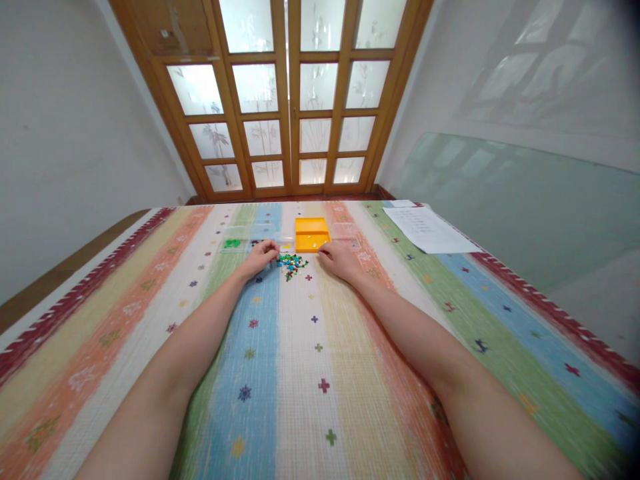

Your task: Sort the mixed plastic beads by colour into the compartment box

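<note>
A small heap of tiny mixed-colour pieces, mostly blue, green, dark and white, lies on the striped cloth. My left hand is at the heap's left edge, fingers curled and pressed together; anything between them is too small to make out. My right hand rests at the front right corner of an orange tray, its fingers closed, with their tips partly hidden. A few pale bits lie in the tray's front compartment. Clear plastic boxes stand left of the tray, one with green pieces inside.
Another clear box stands right of the tray. White printed sheets lie at the table's far right. The striped tablecloth covers the table. Beyond its far edge are wood-framed glass doors.
</note>
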{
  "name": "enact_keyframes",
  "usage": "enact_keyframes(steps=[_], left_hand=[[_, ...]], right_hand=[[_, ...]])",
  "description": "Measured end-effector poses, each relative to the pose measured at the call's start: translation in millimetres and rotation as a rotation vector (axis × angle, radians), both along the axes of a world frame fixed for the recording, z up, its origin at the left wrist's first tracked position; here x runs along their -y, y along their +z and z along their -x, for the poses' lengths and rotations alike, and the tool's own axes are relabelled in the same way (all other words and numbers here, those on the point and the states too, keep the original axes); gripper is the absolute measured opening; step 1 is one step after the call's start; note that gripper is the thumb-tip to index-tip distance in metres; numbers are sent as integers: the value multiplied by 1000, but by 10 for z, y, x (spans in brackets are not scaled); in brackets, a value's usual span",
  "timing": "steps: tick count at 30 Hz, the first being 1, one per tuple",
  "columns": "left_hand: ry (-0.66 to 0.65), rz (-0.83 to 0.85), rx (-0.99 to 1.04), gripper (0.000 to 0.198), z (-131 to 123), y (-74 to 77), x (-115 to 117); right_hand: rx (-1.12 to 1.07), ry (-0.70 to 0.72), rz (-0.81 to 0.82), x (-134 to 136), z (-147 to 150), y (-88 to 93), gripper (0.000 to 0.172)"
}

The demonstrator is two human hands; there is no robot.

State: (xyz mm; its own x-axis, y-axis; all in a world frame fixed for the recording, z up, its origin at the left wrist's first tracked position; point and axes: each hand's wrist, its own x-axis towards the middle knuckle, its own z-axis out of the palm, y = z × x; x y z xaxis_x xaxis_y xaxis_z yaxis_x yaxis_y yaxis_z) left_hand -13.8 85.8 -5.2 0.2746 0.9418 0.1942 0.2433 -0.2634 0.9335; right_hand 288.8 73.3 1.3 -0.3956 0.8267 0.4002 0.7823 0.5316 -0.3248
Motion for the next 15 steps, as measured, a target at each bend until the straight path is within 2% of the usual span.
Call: enact_keyframes(steps=[6,11,15], left_hand=[[185,-33,33,15,-20,-59,-72],[315,-35,59,27,-45,-97,-102],[328,20,141,40,-78,-103,-89]], right_hand=[[-6,12,-17,1,-5,3,22],[9,5,-9,1,-8,2,22],[11,7,-7,-19,-9,-23,23]])
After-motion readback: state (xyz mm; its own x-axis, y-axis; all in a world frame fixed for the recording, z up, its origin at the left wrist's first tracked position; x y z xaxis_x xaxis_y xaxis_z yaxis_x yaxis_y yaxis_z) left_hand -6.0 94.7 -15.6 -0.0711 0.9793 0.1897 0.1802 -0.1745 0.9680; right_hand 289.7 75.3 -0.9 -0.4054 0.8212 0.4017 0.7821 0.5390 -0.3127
